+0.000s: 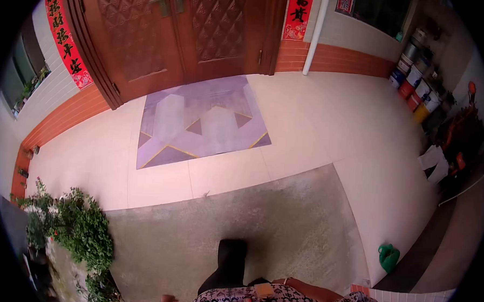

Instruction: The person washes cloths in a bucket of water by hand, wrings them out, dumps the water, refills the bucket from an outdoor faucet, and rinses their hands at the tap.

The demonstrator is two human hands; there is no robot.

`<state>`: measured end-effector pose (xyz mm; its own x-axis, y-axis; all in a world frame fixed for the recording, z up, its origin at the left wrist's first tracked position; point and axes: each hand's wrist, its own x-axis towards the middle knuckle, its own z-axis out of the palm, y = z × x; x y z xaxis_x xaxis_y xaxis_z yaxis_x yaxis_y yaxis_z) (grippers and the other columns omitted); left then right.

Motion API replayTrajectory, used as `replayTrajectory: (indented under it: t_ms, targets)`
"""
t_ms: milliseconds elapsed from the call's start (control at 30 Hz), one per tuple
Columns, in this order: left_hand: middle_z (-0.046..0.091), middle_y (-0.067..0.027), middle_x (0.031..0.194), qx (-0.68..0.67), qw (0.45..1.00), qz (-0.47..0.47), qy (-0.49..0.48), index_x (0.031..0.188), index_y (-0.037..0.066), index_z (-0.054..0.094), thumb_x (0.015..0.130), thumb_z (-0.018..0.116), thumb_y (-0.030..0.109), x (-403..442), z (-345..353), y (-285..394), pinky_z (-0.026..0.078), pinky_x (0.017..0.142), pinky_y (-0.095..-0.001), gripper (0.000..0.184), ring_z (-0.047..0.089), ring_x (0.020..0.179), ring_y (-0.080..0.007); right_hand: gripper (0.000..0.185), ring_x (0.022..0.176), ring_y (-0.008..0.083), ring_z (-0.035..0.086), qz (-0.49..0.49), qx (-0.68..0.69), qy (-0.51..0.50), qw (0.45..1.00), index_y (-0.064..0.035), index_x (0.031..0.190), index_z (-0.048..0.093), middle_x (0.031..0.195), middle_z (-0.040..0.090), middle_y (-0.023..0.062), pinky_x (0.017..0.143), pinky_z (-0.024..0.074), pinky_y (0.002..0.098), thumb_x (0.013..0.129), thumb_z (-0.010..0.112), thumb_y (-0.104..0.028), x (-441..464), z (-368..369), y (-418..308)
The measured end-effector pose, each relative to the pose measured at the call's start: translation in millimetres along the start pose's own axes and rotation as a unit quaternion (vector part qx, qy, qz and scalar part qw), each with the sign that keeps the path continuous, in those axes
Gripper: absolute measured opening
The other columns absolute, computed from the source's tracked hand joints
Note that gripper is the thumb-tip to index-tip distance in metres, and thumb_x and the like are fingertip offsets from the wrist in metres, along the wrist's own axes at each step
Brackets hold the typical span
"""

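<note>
At the bottom edge, a small part of my left hand (168, 301) shows beside my patterned top (219, 298); its fingers are too cut off to read. My right forearm (312, 290) lies bent across my front, with a light band (286, 281) at the wrist. The right hand's fingers cannot be made out. Close to that wrist is a small orange-brown patch (264, 290), and I cannot tell whether it is held. One dark-clothed leg (232, 258) stretches forward over the grey concrete (178, 240).
Ahead, a purple geometric mat (205, 122) lies before brown double doors (171, 34) on pale tiles (302, 121). Leafy plants (85, 225) stand at left. Stacked buckets (412, 77) line the right wall. A green bag-like item (388, 258) sits at lower right.
</note>
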<state>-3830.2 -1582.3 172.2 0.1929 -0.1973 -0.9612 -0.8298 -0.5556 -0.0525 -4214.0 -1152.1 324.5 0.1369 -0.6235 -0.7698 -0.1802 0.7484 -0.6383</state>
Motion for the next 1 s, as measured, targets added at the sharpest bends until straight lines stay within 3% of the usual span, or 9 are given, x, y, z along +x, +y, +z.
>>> replayTrajectory:
  t_ms: [100, 233, 433, 500, 533, 567, 667, 900, 1000]
  targets:
    - [0.055, -0.0069, 0.062, 0.015, 0.904, 0.423, 0.052, 0.084, 0.0, 0.052, 0.075, 0.044, 0.011, -184.2, 72.8, 240.4, 0.04, 0.041, -0.0237, 0.017, 0.053, 0.05, -0.0145, 0.031, 0.081, 0.0267, 0.052, -0.034, 0.047, 0.015, 0.998, -0.0055, 0.089, 0.057, 0.086, 0.057, 0.0122, 0.072, 0.0403, 0.0359, 0.072, 0.049, -0.03, -37.1, -74.6, -25.7]
    - [0.056, -0.0079, 0.069, -0.041, 0.761, 0.637, -0.113, 0.081, 0.0, 0.054, 0.074, 0.048, 0.005, -337.3, 154.5, 437.8, 0.041, 0.052, -0.0208, 0.01, 0.054, 0.059, -0.0129, 0.033, 0.084, 0.0245, 0.052, 0.076, 0.002, 0.084, 0.994, -0.0113, 0.091, 0.058, 0.09, 0.056, 0.0082, 0.074, 0.0397, 0.0365, 0.067, 0.053, -0.034, -70.2, -152.9, -53.5]
    - [0.056, -0.0057, 0.059, 0.065, 0.795, 0.598, -0.074, 0.068, 0.001, 0.054, 0.075, 0.05, 0.011, -340.3, 202.7, 552.3, 0.041, 0.048, -0.0232, 0.012, 0.052, 0.055, -0.0129, 0.035, 0.083, 0.0226, 0.052, 0.144, -0.082, 0.197, 0.966, -0.0161, 0.086, 0.058, 0.09, 0.056, 0.003, 0.072, 0.0404, 0.0352, 0.061, 0.056, -0.041, -118.9, -300.3, -89.7]
    - [0.055, -0.0051, 0.056, 0.217, 0.836, 0.504, 0.03, 0.064, 0.002, 0.054, 0.077, 0.045, 0.018, -299.8, 197.2, 546.7, 0.04, 0.044, -0.0238, 0.022, 0.051, 0.048, -0.0129, 0.037, 0.08, 0.021, 0.053, 0.072, 0.032, 0.265, 0.961, -0.0134, 0.084, 0.058, 0.085, 0.057, 0.0052, 0.07, 0.0416, 0.0336, 0.061, 0.058, -0.042, -123.5, -340.6, -67.5]
    - [0.056, -0.0063, 0.058, 0.419, 0.767, 0.483, 0.059, 0.062, 0.003, 0.055, 0.08, 0.04, 0.025, -227.1, 177.2, 534.4, 0.039, 0.042, -0.0249, 0.032, 0.05, 0.043, -0.0141, 0.033, 0.077, 0.0214, 0.054, 0.061, 0.058, 0.318, 0.944, -0.0128, 0.081, 0.059, 0.078, 0.058, 0.0059, 0.068, 0.0422, 0.0327, 0.063, 0.057, -0.04, -124.3, -352.8, -50.6]
    - [0.057, -0.0065, 0.06, 0.157, 0.953, 0.259, -0.019, 0.065, 0.003, 0.055, 0.081, 0.039, 0.026, -253.5, 183.3, 517.6, 0.039, 0.039, -0.0254, 0.032, 0.051, 0.043, -0.0164, 0.029, 0.073, 0.0221, 0.055, 0.048, 0.083, 0.365, 0.926, -0.013, 0.077, 0.06, 0.075, 0.058, 0.005, 0.066, 0.0426, 0.0325, 0.063, 0.057, -0.038, -137.4, -365.9, -45.2]
    - [0.058, -0.0135, 0.065, 0.214, 0.955, 0.169, -0.119, 0.081, 0.002, 0.051, 0.082, 0.037, 0.026, -284.1, 184.8, 487.6, 0.04, 0.039, -0.0255, 0.028, 0.056, 0.05, -0.021, 0.018, 0.067, 0.0212, 0.056, 0.103, 0.201, 0.519, 0.824, -0.0115, 0.066, 0.058, 0.067, 0.058, 0.005, 0.063, 0.0437, 0.0321, 0.062, 0.055, -0.029, -146.6, -364.6, 11.8]
    - [0.057, -0.0164, 0.066, 0.247, 0.886, 0.385, -0.072, 0.091, 0.001, 0.045, 0.08, 0.038, 0.02, -339.1, 184.3, 567.2, 0.041, 0.045, -0.0257, 0.023, 0.056, 0.053, -0.0228, 0.013, 0.058, 0.0116, 0.057, 0.382, 0.379, 0.419, 0.732, -0.0069, 0.063, 0.062, 0.062, 0.06, 0.0017, 0.057, 0.0452, 0.0246, 0.064, 0.057, -0.019, -159.1, -212.8, 70.1]
    - [0.057, -0.0161, 0.074, 0.173, 0.89, 0.417, -0.064, 0.1, 0.002, 0.04, 0.076, 0.04, 0.007, -378.6, 192.5, 596.9, 0.04, 0.047, -0.023, 0.024, 0.057, 0.057, -0.0232, 0.006, 0.053, 0.0136, 0.057, 0.335, 0.524, 0.35, 0.7, -0.0058, 0.064, 0.061, 0.062, 0.06, 0.0048, 0.053, 0.0467, 0.0257, 0.061, 0.06, -0.011, -122.9, -117.4, 81.3]
